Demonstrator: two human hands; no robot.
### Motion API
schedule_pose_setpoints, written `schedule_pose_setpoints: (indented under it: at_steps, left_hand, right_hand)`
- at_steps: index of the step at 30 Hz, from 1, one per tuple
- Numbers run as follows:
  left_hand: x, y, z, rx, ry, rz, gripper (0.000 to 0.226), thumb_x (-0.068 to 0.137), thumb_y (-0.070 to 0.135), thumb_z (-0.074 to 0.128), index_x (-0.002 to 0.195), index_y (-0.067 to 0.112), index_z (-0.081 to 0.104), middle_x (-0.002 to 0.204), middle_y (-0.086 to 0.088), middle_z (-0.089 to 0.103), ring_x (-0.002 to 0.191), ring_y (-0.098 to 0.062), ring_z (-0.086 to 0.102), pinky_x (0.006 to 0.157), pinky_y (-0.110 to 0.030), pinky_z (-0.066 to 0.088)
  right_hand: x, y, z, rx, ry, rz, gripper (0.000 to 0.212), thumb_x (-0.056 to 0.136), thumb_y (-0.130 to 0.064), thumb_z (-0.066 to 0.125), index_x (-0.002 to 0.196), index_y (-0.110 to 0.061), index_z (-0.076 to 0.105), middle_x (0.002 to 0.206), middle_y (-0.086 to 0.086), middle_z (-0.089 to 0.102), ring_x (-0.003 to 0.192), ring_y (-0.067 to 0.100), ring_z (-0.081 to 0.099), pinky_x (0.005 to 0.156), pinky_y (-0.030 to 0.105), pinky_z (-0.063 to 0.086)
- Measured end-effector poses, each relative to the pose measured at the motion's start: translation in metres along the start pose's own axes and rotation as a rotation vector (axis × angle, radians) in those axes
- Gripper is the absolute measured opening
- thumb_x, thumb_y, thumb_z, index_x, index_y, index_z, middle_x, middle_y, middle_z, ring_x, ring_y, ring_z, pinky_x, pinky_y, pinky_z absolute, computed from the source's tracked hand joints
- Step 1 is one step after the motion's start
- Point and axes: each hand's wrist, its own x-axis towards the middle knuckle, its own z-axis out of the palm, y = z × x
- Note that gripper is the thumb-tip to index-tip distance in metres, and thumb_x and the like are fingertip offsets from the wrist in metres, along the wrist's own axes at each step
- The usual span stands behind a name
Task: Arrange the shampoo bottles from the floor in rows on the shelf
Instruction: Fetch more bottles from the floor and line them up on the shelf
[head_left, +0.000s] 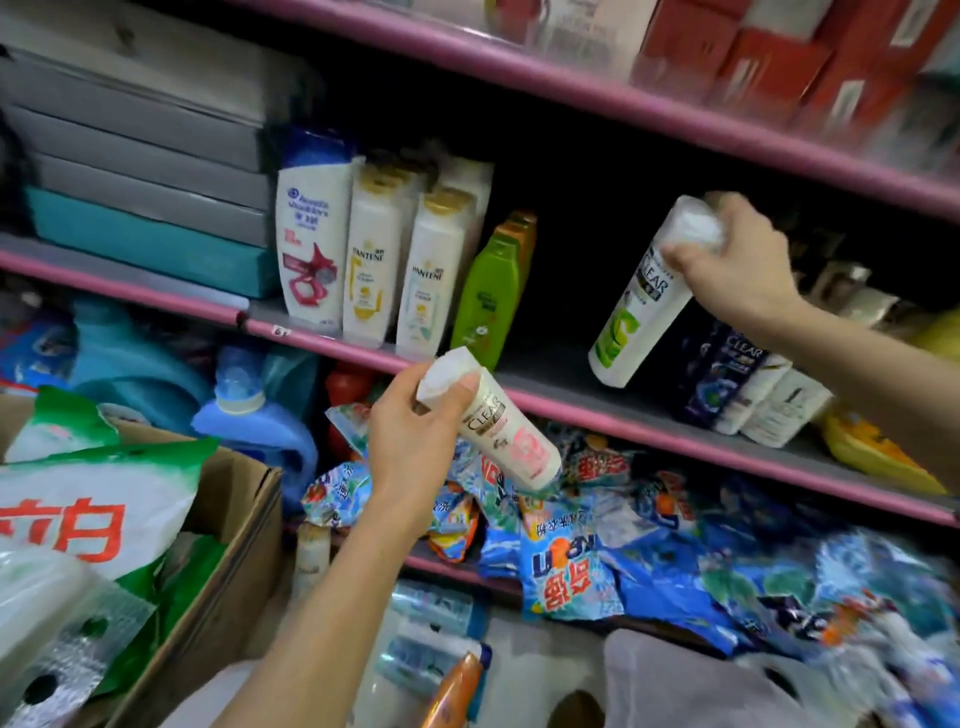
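Two hands (415, 431), two Clear bottles (511, 434)

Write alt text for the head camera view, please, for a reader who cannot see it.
The right hand tilts a white and green Clear bottle over the pink-edged shelf, between upright shampoo bottles and dark bottles. The left hand holds a white and pink Clear bottle lower down.

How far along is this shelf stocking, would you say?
Partway. Done: Pantene bottles and a green bottle already stand on the shelf. In hand: the right hand lowers a green-label Clear bottle toward the shelf; the left hand holds a pink-label Clear bottle. Left: placing both, plus an orange bottle lying below.
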Motion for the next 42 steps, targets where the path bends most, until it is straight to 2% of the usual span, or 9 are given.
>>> schedule_pose_setpoints:
  at_steps: [8,11,14,17,20,22,27,32,42]
  left_hand:
    - [0.005,0.005,0.002,-0.036,-0.054,0.06,0.026,0.083,0.019,0.07,0.105,0.031,0.063,0.099,0.011,0.07,0.091,-0.003,0.066,0.075,-0.025,0.052]
    - [0.005,0.01,0.003,-0.058,-0.116,0.13,0.035,0.085,0.016,0.068,0.109,0.039,0.059,0.096,0.017,0.069,0.087,-0.003,0.066,0.072,-0.021,0.054]
    - [0.004,0.013,0.005,-0.076,-0.171,0.161,0.033,0.088,0.017,0.065,0.107,0.044,0.06,0.093,0.012,0.068,0.082,-0.007,0.066,0.068,-0.021,0.055]
    - [0.002,0.014,0.007,-0.08,-0.192,0.188,0.027,0.09,0.019,0.062,0.107,0.04,0.063,0.099,0.006,0.069,0.083,-0.006,0.066,0.069,-0.022,0.053]
    - [0.0,0.014,0.008,-0.123,-0.182,0.189,0.02,0.09,0.019,0.06,0.105,0.032,0.066,0.105,0.001,0.068,0.088,-0.009,0.065,0.072,-0.026,0.053]
    - [0.0,0.012,0.009,-0.161,-0.171,0.167,0.019,0.091,0.016,0.061,0.104,0.028,0.066,0.103,0.0,0.068,0.085,-0.01,0.065,0.07,-0.026,0.054]
    - [-0.004,0.009,0.013,-0.167,-0.241,0.035,0.025,0.087,0.023,0.066,0.112,0.023,0.063,0.098,-0.003,0.071,0.086,-0.008,0.068,0.068,-0.019,0.052]
    - [-0.004,0.006,0.012,0.045,-0.295,0.074,0.027,0.084,0.044,0.061,0.096,0.021,0.07,0.09,0.004,0.073,0.085,-0.007,0.068,0.071,-0.022,0.053]
    - [-0.011,0.004,0.02,-0.009,-0.261,-0.028,0.043,0.09,0.051,0.052,0.085,0.012,0.066,0.069,-0.005,0.064,0.062,-0.009,0.06,0.052,-0.022,0.048]
  right_hand:
    - [0.03,0.017,0.02,-0.157,-0.167,0.046,0.052,0.095,-0.028,0.051,0.145,-0.019,0.038,0.131,0.025,0.054,0.119,0.041,0.05,0.089,0.033,0.041]
    - [0.026,0.015,0.024,-0.337,-0.193,0.028,0.059,0.091,-0.032,0.056,0.145,-0.019,0.035,0.136,0.033,0.042,0.131,0.046,0.033,0.103,0.044,0.035]
    - [-0.006,0.004,0.035,-0.38,-0.117,-0.17,0.06,0.088,-0.028,0.061,0.142,-0.011,0.04,0.148,0.03,0.025,0.141,0.043,0.016,0.115,0.045,0.019]
    - [-0.065,-0.007,0.052,-0.109,-0.312,-0.295,0.053,0.089,-0.029,0.061,0.138,-0.016,0.046,0.144,0.013,0.039,0.136,0.023,0.035,0.112,0.03,0.025]
    - [-0.123,-0.019,0.068,0.407,-0.727,-0.035,0.038,0.093,-0.03,0.058,0.13,-0.025,0.053,0.125,-0.004,0.063,0.114,0.009,0.06,0.104,0.038,0.046]
    - [-0.142,-0.02,0.076,0.627,-0.825,0.111,0.036,0.088,-0.026,0.066,0.123,-0.029,0.055,0.114,-0.005,0.07,0.105,0.011,0.066,0.096,0.041,0.052]
    - [-0.165,-0.014,0.096,0.573,-0.726,0.08,0.037,0.082,-0.02,0.073,0.113,-0.026,0.056,0.105,-0.005,0.071,0.099,0.014,0.068,0.092,0.046,0.052]
    - [-0.169,-0.004,0.096,0.507,-0.708,0.061,0.029,0.083,-0.02,0.072,0.107,-0.029,0.057,0.102,-0.007,0.071,0.096,0.011,0.067,0.09,0.044,0.053]
    - [-0.172,-0.007,0.093,0.455,-0.705,0.043,0.024,0.084,-0.026,0.071,0.104,-0.027,0.058,0.097,-0.01,0.071,0.089,0.003,0.067,0.082,0.031,0.054]
